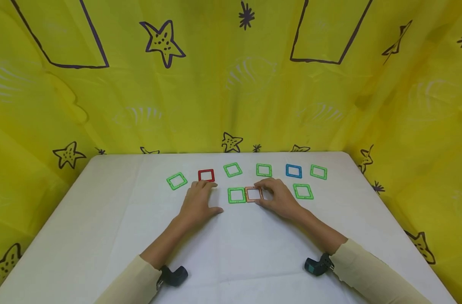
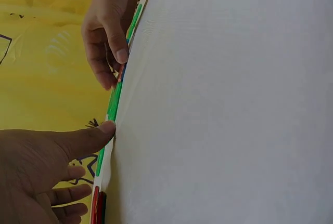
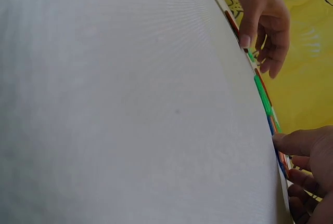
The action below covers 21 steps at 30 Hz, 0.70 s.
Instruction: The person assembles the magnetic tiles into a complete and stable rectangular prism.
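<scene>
My right hand (image 1: 279, 198) pinches an orange square magnetic tile (image 1: 246, 195), fingertips at its far edge and thumb at its near edge. That tile lies flat on the table, its left side against a green square magnetic tile (image 1: 229, 196). My left hand (image 1: 197, 202) is held to the left of this pair, thumb and fingers spread with nothing between them. Just beyond its fingertips lies a red square tile (image 1: 213, 175). The left wrist view shows the left hand (image 2: 41, 167) with its thumb extended; in the right wrist view the right hand (image 3: 315, 167) is partly cut off.
Along the back of the white table (image 1: 231, 249) lie a blue tile (image 1: 294, 176) and several green tiles, one (image 1: 171, 183) at the far left. Another green tile (image 1: 303, 198) lies right of my right hand. A yellow patterned curtain (image 1: 200, 97) hangs behind the table.
</scene>
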{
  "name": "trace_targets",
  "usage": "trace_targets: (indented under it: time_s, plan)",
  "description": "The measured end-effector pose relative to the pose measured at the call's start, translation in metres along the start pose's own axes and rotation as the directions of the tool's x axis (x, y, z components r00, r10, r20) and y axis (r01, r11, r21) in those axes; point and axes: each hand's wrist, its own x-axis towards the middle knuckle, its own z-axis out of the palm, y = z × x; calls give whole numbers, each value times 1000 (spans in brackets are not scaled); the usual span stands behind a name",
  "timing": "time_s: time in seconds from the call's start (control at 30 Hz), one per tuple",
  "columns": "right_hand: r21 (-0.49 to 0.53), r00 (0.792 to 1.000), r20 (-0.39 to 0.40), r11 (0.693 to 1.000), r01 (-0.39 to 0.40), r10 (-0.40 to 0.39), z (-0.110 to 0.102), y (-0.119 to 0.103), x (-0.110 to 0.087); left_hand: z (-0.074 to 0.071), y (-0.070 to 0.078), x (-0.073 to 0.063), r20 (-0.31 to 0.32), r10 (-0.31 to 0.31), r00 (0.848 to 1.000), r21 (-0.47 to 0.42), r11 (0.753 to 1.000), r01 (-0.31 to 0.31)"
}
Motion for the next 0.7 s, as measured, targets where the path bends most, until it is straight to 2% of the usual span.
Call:
trace_targets:
  time_s: [0.3, 0.7]
  plan:
    - [8, 1000, 0, 1000, -4, 4, -2, 0, -2, -11, -11, -16, -25, -16, 1000, -10, 1000, 15]
    - [24, 999, -3, 999, 34, -34, 0, 3, -1, -26, -31, -27, 45, -66, 997, -28, 997, 67]
